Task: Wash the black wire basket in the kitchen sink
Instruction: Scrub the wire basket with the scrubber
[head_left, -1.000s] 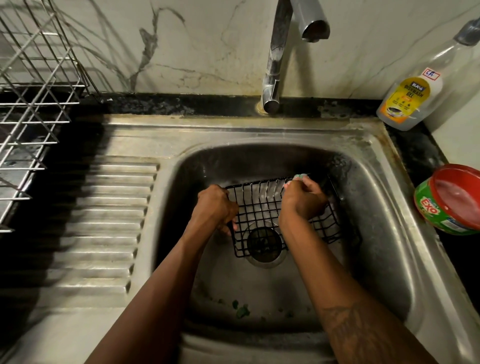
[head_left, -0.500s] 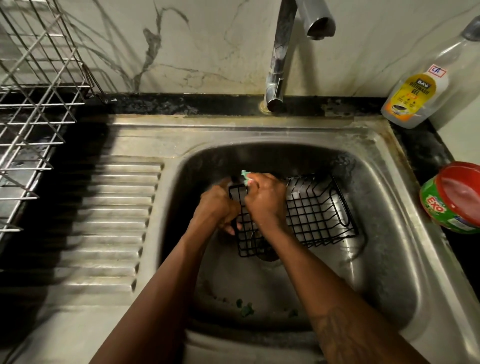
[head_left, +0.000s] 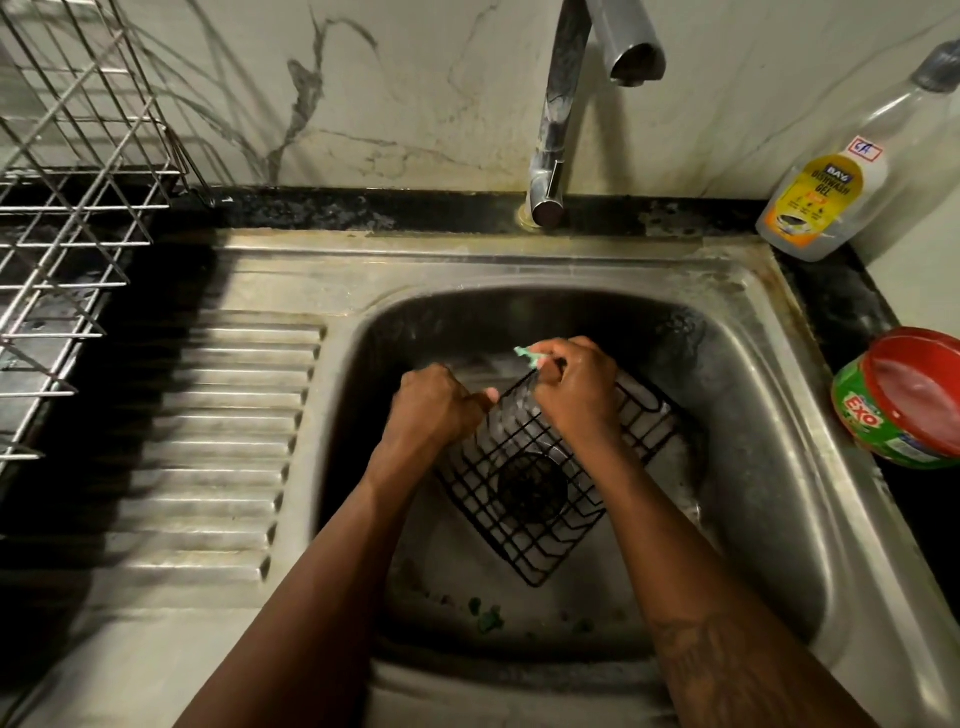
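The black wire basket (head_left: 524, 499) lies turned cornerwise in the steel sink (head_left: 769, 467), over the drain. My left hand (head_left: 431, 405) grips the basket's upper left rim. My right hand (head_left: 576, 384) pinches a small green scrub pad (head_left: 527, 355) against the basket's far corner. Soap foam clings to the wires under my right hand. The tap (head_left: 561, 156) above is not running.
A dishwash gel bottle (head_left: 826, 202) stands at the back right. A red-lidded green soap tub (head_left: 904, 400) sits on the right counter. A steel wire dish rack (head_left: 67, 208) occupies the left, beside the ribbed drainboard (head_left: 218, 441). Green scraps (head_left: 485, 618) lie on the sink floor.
The basket has been rotated from lying square to cornerwise. My right hand with the pad swept left along the rim, then back toward the far corner.
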